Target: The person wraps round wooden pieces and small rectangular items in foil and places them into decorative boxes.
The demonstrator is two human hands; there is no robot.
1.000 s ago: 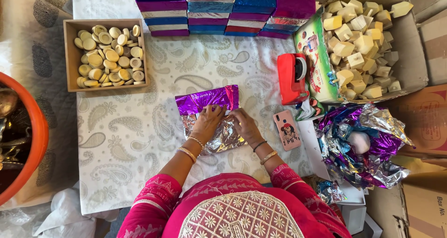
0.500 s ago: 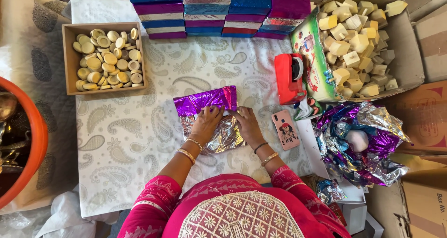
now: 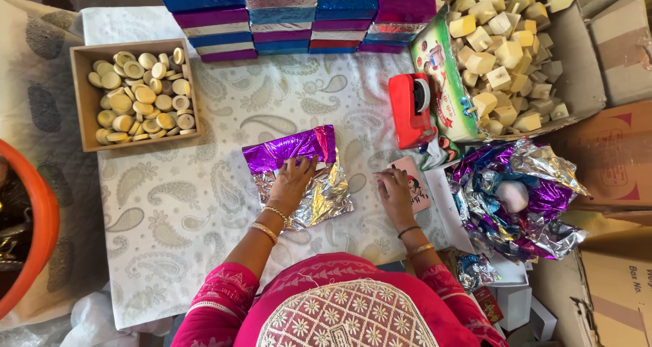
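Observation:
A box half wrapped in purple and silver foil point(image 3: 299, 163) lies on the patterned white cloth point(image 3: 190, 204) in front of me. My left hand point(image 3: 293, 183) presses flat on the silver part of the foil, holding it down. My right hand point(image 3: 395, 192) has come off the foil and rests on the cloth to the right, fingers touching a small pink card-like item point(image 3: 415, 183). A red tape dispenser point(image 3: 411, 109) stands just beyond my right hand.
A cardboard tray of round wooden pieces point(image 3: 136, 96) sits at the far left. Stacked foil-wrapped boxes point(image 3: 299, 14) line the far edge. A large carton of wooden blocks point(image 3: 509, 55) is at right, crumpled foil sheets point(image 3: 516, 197) below it. An orange tub point(image 3: 34, 238) at left.
My right hand has left the foil-wrapped box and moved right to the pink item. My left hand stays pressed on the foil.

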